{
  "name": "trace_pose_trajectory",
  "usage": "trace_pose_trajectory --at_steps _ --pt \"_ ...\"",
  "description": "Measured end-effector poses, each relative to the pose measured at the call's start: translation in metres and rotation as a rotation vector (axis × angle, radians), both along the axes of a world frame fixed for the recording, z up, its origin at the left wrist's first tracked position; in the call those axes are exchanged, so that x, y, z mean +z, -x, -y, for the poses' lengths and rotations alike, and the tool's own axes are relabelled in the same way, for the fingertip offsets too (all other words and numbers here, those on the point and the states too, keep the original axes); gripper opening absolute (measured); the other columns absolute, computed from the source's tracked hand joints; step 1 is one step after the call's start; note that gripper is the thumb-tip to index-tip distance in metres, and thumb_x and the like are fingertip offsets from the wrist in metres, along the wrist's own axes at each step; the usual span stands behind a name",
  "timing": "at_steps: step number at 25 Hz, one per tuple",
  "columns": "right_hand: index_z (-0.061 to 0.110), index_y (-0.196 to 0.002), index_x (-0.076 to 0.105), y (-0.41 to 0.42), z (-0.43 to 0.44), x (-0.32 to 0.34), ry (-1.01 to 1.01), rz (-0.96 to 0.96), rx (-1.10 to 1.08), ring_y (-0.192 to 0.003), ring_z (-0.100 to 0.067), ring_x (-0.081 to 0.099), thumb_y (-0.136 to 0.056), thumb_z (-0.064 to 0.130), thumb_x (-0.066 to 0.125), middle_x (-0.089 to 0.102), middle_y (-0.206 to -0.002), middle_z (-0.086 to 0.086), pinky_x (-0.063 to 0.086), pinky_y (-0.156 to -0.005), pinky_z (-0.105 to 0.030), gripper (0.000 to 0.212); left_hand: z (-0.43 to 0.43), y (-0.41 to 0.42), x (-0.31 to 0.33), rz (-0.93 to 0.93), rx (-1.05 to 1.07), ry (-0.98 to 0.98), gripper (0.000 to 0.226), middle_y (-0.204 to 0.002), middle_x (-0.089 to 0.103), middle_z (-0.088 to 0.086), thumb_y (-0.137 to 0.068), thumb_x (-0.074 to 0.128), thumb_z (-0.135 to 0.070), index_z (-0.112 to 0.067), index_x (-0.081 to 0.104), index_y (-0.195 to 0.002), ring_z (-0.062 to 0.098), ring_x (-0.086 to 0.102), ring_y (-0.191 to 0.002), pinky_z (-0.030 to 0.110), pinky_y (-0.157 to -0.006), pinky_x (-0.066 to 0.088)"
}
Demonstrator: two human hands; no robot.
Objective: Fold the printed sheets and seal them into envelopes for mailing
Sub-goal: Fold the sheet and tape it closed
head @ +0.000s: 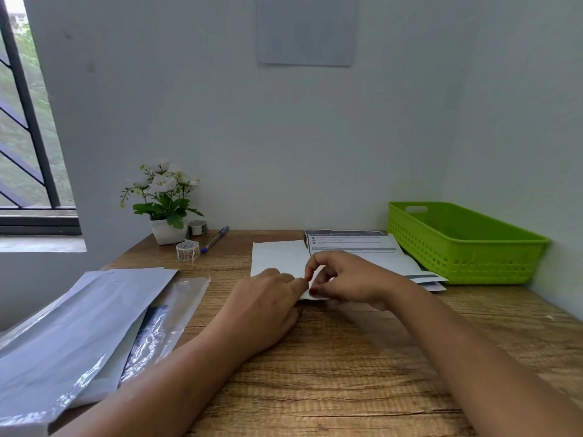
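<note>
Both hands meet on the white sheet point(280, 257): left hand point(265, 298) flat pressing, right hand point(344, 279) pinching its near edge.

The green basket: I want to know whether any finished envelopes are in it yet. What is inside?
The part of the green basket floor that shows is bare. The near wall covers the front part of the inside, so a flat envelope there cannot be ruled out.

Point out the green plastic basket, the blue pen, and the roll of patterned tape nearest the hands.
Green plastic basket point(454, 247), head view, on its perforated front wall.
Blue pen point(215, 239), head view, mid-barrel.
Roll of patterned tape point(187, 250), head view, on its printed outer face, in front of the flower pot.
</note>
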State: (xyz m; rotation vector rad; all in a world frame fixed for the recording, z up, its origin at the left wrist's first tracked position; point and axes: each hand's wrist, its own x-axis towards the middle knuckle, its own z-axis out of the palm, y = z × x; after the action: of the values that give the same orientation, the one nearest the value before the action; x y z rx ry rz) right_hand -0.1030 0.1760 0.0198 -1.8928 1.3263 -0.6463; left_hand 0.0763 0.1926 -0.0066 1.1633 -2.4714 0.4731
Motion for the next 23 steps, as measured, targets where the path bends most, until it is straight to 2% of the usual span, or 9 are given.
trace_pose_trajectory --at_steps 2,5,8,11,13,15,18,20,23 --pt "0.019 -0.090 0.059 -0.001 0.001 0.003 -0.011 0.167 -0.031 -0.069 -0.011 0.057 -0.088 0.006 0.062 0.062 -0.087 -0.005 0.048 -0.055 -0.019 0.014 -0.003 -0.001 0.004 0.006 0.037 0.056 0.029 -0.111 0.060 -0.007 -0.098 0.040 -0.031 -0.027 0.047 -0.126 0.012 0.053 -0.100 0.024 -0.070 0.046" --pt "0.025 -0.093 0.062 -0.003 0.005 0.006 0.151 0.358 -0.116 -0.096 -0.014 0.058 -0.094 0.018 0.056 0.064 -0.105 -0.002 0.057 -0.075 -0.032 0.008 -0.004 -0.006 0.007 -0.115 0.056 0.130 0.028 -0.108 0.065 -0.005 -0.100 0.038 -0.024 -0.025 0.050 -0.126 0.013 0.061 -0.090 0.025 -0.066 0.049" --pt "0.031 -0.114 0.057 -0.001 0.007 0.008 0.234 0.586 -0.193 -0.109 -0.014 0.052 -0.096 0.038 0.047 0.054 -0.117 0.007 0.054 -0.081 -0.033 0.021 0.001 -0.012 0.008 -0.578 -0.078 0.299 0.025 -0.082 0.068 0.001 -0.092 0.040 -0.015 -0.013 0.061 -0.104 0.015 0.062 -0.063 0.030 -0.054 0.053" --pt "0.040 -0.130 0.042 0.009 0.011 0.008 0.316 0.616 -0.316 -0.121 -0.013 0.046 -0.094 0.045 0.047 0.042 -0.133 0.008 0.048 -0.088 -0.035 0.037 0.011 -0.025 0.020 -1.126 -0.069 0.412 0.017 -0.065 0.051 -0.004 -0.094 0.040 -0.011 -0.010 0.056 -0.089 0.005 0.044 -0.052 0.018 -0.050 0.036" --pt "0.043 -0.137 0.033 0.019 0.015 0.006 0.306 0.665 -0.379 -0.125 -0.014 0.041 -0.091 0.046 0.052 0.034 -0.137 0.009 0.045 -0.093 -0.040 0.050 0.022 -0.038 0.028 -1.409 -0.021 0.299 0.017 -0.066 0.050 -0.006 -0.098 0.041 -0.015 -0.013 0.053 -0.086 0.003 0.045 -0.058 0.023 -0.055 0.039" --pt "0.042 -0.139 0.033 0.028 0.017 0.006 0.190 0.797 -0.344 -0.124 -0.017 0.045 -0.087 0.047 0.058 0.037 -0.138 0.009 0.048 -0.094 -0.043 0.058 0.034 -0.049 0.027 -1.590 -0.022 0.052 0.020 -0.076 0.056 -0.002 -0.099 0.042 -0.019 -0.016 0.054 -0.084 0.014 0.052 -0.073 0.039 -0.065 0.045" --pt "0.022 -0.128 0.053 0.042 0.020 0.013 0.135 0.824 -0.311 -0.107 -0.023 0.063 -0.084 0.027 0.068 0.062 -0.128 -0.004 0.054 -0.081 -0.038 0.046 0.043 -0.054 0.020 -1.618 0.054 -0.351 0.016 -0.094 0.062 0.004 -0.099 0.044 -0.018 -0.022 0.058 -0.092 0.024 0.057 -0.087 0.048 -0.081 0.051" --pt "0.013 -0.122 0.057 0.051 0.018 0.017 0.160 0.720 -0.363 -0.098 -0.026 0.066 -0.081 0.009 0.070 0.067 -0.118 -0.012 0.055 -0.079 -0.037 0.043 0.045 -0.053 0.014 -1.455 0.211 -0.528 0.017 -0.106 0.063 0.006 -0.097 0.047 -0.016 -0.018 0.057 -0.111 0.024 0.060 -0.095 0.048 -0.087 0.053" --pt "0.009 -0.123 0.054 0.068 0.016 0.012 0.050 0.417 -0.369 -0.099 -0.028 0.066 -0.076 -0.001 0.074 0.067 -0.114 -0.013 0.055 -0.083 -0.039 0.052 0.043 -0.051 0.011 -1.142 0.453 -0.677 0.034 -0.108 0.060 0.006 -0.092 0.056 -0.009 -0.012 0.053 -0.126 0.023 0.059 -0.099 0.043 -0.091 0.052"
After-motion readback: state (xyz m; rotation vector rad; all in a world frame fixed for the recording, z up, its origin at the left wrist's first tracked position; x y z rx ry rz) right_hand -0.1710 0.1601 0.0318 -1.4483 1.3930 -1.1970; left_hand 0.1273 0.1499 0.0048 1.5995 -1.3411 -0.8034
